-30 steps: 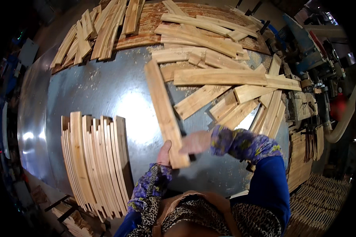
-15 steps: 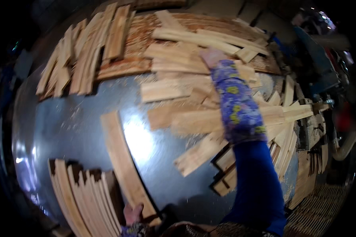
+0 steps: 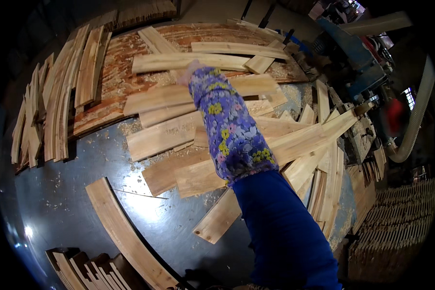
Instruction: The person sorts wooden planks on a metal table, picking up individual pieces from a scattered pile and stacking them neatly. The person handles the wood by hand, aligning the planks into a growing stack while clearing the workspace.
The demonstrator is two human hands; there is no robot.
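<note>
My right hand (image 3: 186, 75) reaches to the far side of the metal table (image 3: 58, 193), its floral sleeve (image 3: 227, 125) stretched over a loose heap of pale wooden slats (image 3: 295, 145). The hand is blurred and half hidden at the end of the sleeve, resting on or just above a long slat (image 3: 188, 61) that lies crosswise near the far edge, beside a rusty-looking board (image 3: 125, 67). Whether my fingers have closed on it I cannot tell. My left hand is out of view below the near edge. One curved slat (image 3: 125, 232) lies alone on the bare metal at near left, its near end running toward a stack of slats on edge (image 3: 87, 270). More sorted slats (image 3: 58, 106) line the far left. To do this well, I judge I should take the long slat near its middle so it lifts level, raise it straight off the heap before drawing it toward me, and keep my sleeve from dragging the loose pieces underneath. A machine with a hose (image 3: 415, 121) stands at far right, well apart from my reach.
</note>
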